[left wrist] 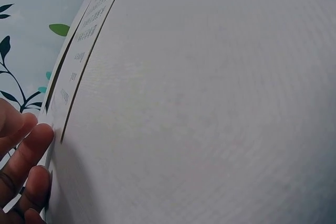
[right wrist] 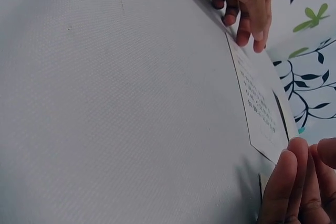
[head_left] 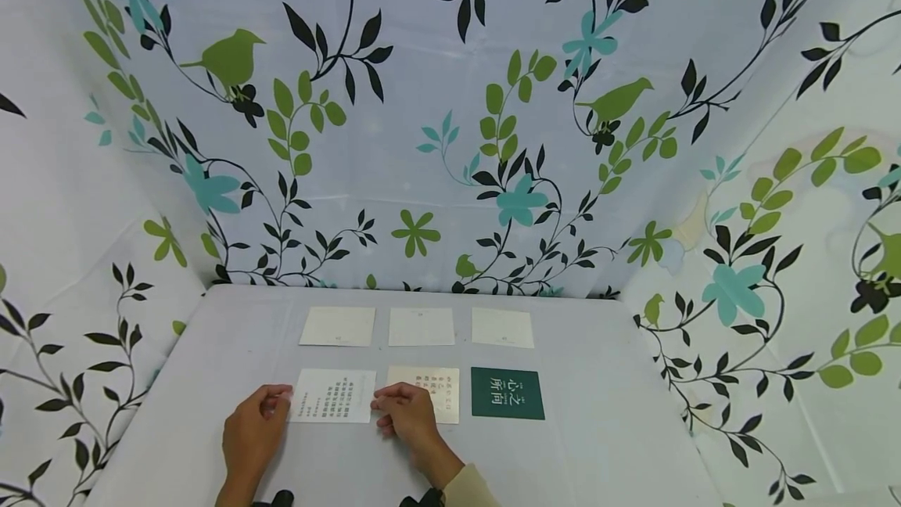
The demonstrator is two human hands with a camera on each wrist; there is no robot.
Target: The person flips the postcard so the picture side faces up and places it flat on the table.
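A white card [head_left: 334, 396] with columns of printed characters lies flat on the white-covered table between my two hands. My left hand [head_left: 255, 433] is at its left edge, fingers loosely bent and thumb near the index finger. At the opposite edge is my right hand [head_left: 411, 422], its fingertips at or just over the card's border; contact is hard to tell. In the right wrist view the right fingers [right wrist: 286, 179] sit by the card's corner, with the thumb apart from them. A cream printed card [head_left: 446, 397] is partly hidden behind the right hand.
To the right lies a dark green card [head_left: 507, 393] with large white characters. A row of pale, almost plain cards stretches behind: left [head_left: 338, 326], middle [head_left: 421, 327] and right [head_left: 503, 329]. A patterned cloth [head_left: 422, 139] hangs at the table's back and sides.
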